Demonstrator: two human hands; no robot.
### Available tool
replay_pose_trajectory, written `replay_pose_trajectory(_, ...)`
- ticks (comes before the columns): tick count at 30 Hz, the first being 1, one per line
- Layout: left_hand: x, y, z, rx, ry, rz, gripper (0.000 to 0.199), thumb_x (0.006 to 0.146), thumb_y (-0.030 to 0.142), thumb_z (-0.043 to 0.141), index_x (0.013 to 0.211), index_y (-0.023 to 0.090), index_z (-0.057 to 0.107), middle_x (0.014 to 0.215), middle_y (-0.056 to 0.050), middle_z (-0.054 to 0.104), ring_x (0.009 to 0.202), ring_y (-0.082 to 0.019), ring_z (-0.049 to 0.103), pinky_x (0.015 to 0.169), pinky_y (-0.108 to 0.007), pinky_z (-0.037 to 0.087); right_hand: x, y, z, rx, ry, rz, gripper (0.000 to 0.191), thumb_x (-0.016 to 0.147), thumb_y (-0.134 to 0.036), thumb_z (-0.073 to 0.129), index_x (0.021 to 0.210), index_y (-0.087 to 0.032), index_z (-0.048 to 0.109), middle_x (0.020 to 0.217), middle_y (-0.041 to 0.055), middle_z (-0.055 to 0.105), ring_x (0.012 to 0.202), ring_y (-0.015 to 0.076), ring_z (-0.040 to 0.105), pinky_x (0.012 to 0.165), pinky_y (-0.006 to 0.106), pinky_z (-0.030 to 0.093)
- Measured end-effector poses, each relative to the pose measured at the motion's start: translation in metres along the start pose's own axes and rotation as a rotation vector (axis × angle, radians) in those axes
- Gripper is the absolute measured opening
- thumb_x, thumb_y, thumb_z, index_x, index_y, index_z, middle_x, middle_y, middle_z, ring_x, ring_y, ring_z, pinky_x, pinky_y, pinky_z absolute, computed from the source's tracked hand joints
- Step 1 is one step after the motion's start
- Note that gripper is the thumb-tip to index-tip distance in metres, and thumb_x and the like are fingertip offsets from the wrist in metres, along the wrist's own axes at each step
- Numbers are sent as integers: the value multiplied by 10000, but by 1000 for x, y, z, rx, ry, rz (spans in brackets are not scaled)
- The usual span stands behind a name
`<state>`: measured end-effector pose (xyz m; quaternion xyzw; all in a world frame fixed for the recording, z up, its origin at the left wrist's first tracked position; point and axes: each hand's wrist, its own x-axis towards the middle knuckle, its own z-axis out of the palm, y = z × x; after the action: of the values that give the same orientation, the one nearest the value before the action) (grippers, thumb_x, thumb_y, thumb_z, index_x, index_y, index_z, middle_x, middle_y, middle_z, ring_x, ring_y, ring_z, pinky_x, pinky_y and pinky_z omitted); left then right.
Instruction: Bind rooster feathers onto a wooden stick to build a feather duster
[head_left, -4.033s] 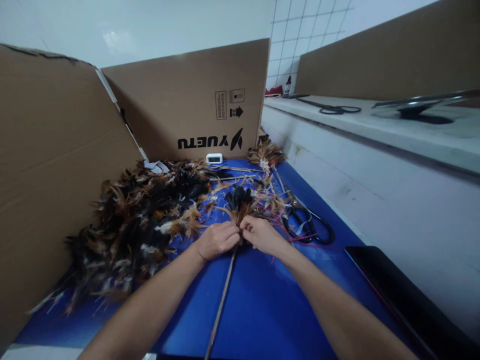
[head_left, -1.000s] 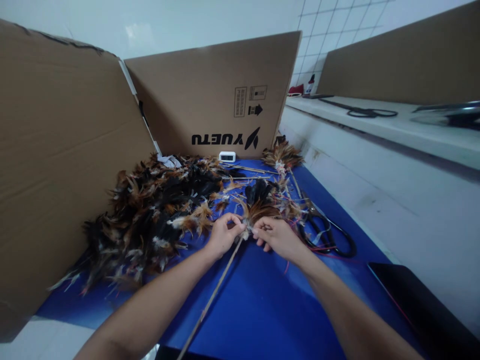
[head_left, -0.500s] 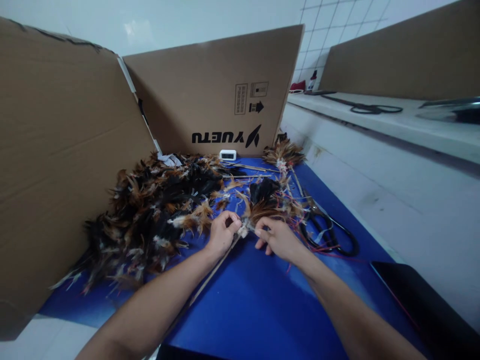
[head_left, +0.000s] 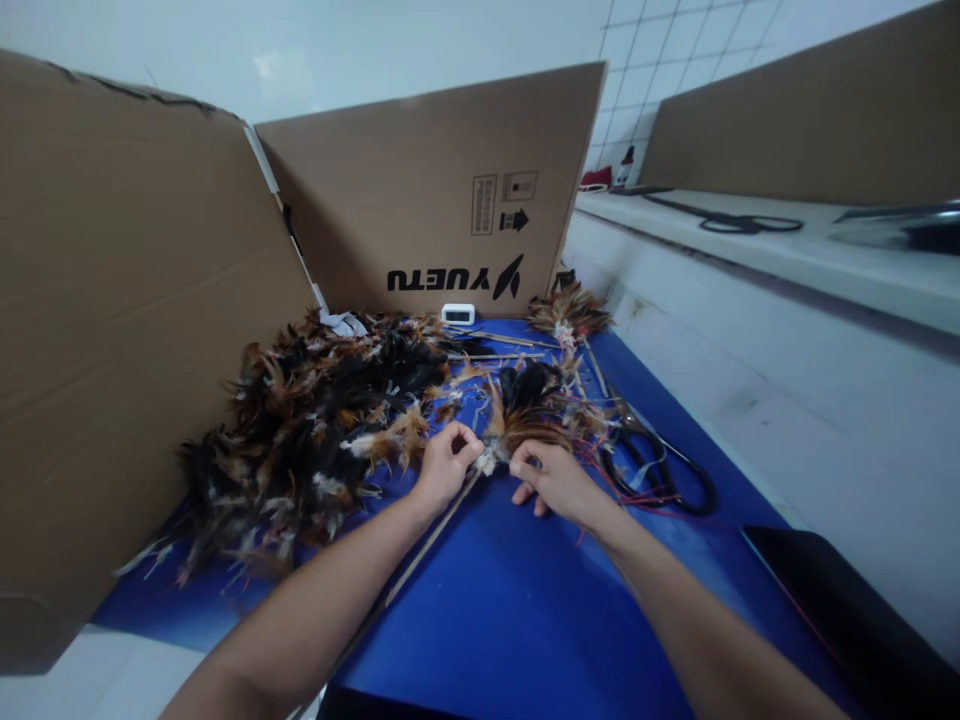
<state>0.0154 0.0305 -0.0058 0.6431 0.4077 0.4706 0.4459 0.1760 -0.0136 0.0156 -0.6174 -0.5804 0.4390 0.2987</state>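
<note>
A bunch of brown and black feathers point(head_left: 536, 425) lies on the blue tabletop, bound at a pale, fluffy base point(head_left: 486, 461) to the end of a thin stick point(head_left: 431, 540). The stick runs toward me beside my left forearm. At the left of the pale base, my left hand point(head_left: 448, 468) is closed in a pinch, thumb against forefinger. My right hand point(head_left: 546, 478) pinches just to the right of the base, its other fingers curled below. Whatever lies between the fingertips of either hand is too small to make out.
Loose feathers point(head_left: 315, 430) are heaped at the left against cardboard. Black-handled scissors point(head_left: 660, 470) and red strings lie right of my right hand. Behind are a feather duster point(head_left: 570, 310), sticks point(head_left: 502, 340) and a small white digital display point(head_left: 457, 314). A dark flat object point(head_left: 832, 590) sits at right.
Both hands keep almost the same pinching pose beside the feather base. The black feathers of the bunch look slightly more fanned out. The whole view has shifted a little.
</note>
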Motion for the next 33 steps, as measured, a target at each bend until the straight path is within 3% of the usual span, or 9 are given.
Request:
replay_pose_trajectory(5, 1, 0, -1, -29, -46, -25, 165, 716, 303, 568, 703, 155, 497, 606, 35, 485, 553, -74, 423, 547, -189, 338, 1, -1, 2, 119, -27, 17, 62, 754, -225, 457, 730, -177, 427, 437, -44, 527, 373, 113, 554, 294, 147, 366)
replay_pose_trajectory(9, 0, -1, 1, -25, -49, -45, 172, 719, 321, 564, 714, 161, 499, 582, 44, 476, 521, -71, 411, 524, -189, 327, 2, 0, 1, 167, -23, -5, 75, 740, -232, 465, 712, -170, 435, 521, -40, 502, 486, 138, 613, 292, 143, 376)
replay_pose_trajectory(16, 2, 2, -3, 63, -7, 89, 125, 706, 278, 580, 699, 160, 539, 674, 10, 526, 635, -103, 478, 621, -223, 378, 1, -3, -1, 254, -54, 48, 87, 753, -234, 469, 716, -161, 439, 711, 4, 543, 506, 114, 601, 292, 156, 386)
replay_pose_trajectory(22, 3, 11, -5, -10, -134, 184, 137, 721, 276, 579, 690, 153, 529, 808, -29, 561, 742, -118, 520, 681, -229, 401, -2, -11, -6, 333, -72, 154, 81, 775, -185, 460, 704, -151, 440, 713, 16, 545, 478, 81, 568, 306, 145, 383)
replay_pose_trajectory(29, 3, 12, -5, -195, -356, 102, 137, 730, 256, 573, 730, 139, 501, 824, -50, 619, 709, -108, 550, 658, -223, 417, -2, -11, -8, 343, -105, 151, 37, 753, -152, 465, 723, -139, 482, 685, -1, 529, 452, 73, 558, 303, 150, 378)
replay_pose_trajectory(33, 6, 9, -4, -177, -342, 112, 136, 740, 263, 562, 723, 144, 497, 745, -21, 608, 673, -100, 548, 649, -219, 414, -3, -13, -7, 301, -55, 140, 73, 724, -119, 450, 658, -151, 458, 569, -14, 529, 444, 89, 563, 308, 150, 375)
